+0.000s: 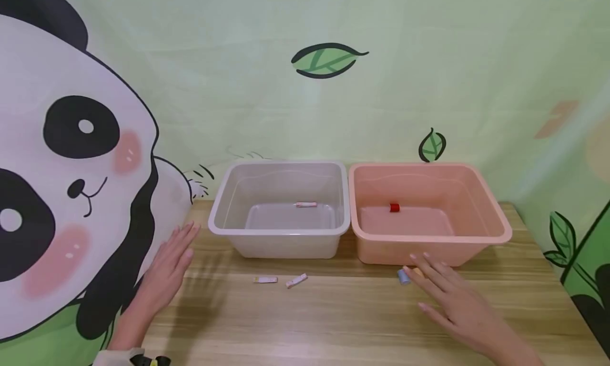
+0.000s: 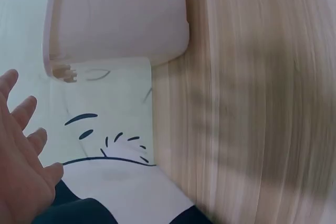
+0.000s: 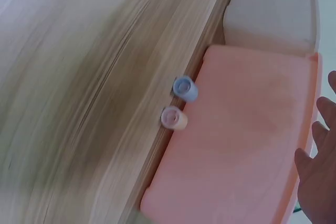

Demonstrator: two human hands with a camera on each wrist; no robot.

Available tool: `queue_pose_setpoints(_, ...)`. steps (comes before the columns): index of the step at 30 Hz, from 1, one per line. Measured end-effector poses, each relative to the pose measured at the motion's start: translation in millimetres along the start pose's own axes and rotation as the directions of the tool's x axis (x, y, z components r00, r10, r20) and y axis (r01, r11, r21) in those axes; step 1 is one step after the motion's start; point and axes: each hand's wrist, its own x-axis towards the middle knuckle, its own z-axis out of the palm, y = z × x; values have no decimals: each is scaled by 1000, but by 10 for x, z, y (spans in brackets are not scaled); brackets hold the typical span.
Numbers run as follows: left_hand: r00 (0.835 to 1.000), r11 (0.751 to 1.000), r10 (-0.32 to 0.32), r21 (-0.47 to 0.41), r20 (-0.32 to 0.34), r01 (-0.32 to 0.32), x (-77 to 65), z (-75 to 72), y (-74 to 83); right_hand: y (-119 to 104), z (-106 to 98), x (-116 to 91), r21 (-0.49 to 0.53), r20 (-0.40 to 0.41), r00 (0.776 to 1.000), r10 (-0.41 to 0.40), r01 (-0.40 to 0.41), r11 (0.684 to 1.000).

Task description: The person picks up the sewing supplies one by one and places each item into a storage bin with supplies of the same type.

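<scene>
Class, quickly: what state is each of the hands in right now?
Left hand: open, holding nothing.
Right hand: open, holding nothing.

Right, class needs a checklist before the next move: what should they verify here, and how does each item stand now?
1. Left hand empty: ok, fingers open, beside the white bin.
2. Right hand empty: ok; the right wrist view shows its fingers apart from the blue piece and orange piece.
3. Both bins upright, side by side: ok, white left of pink bin.
4. All three pieces inside pink bin: not ok, only the red piece; the others are on the table.
5. All three strips inside white bin: not ok, one in, two on the table.
6. Strip print readable: cannot tell, too small.
</scene>
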Motion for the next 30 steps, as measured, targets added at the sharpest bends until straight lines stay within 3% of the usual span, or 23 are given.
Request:
queue_pose_setpoints(7, 999, 979, -31, -200, -22, 26, 95, 53, -49, -105, 130, 179, 45, -21, 997, -73, 73, 996)
queue_pose_setpoints(15, 982, 922, -180, -340, 50, 186, 234, 86, -29, -256, 293, 387, 92, -32, 995, -96, 98, 991)
queue_pose_setpoints(18, 976, 897, -207, -384, 66, 217, 303, 116, -40, -298, 360, 458, 112, -47, 993, -111, 116, 987)
queue_pose_setpoints(30, 971, 828, -224, -510, 80, 233, 555, 284, -78, -490, 612, 788, 190, -44, 987, -154, 160, 969)
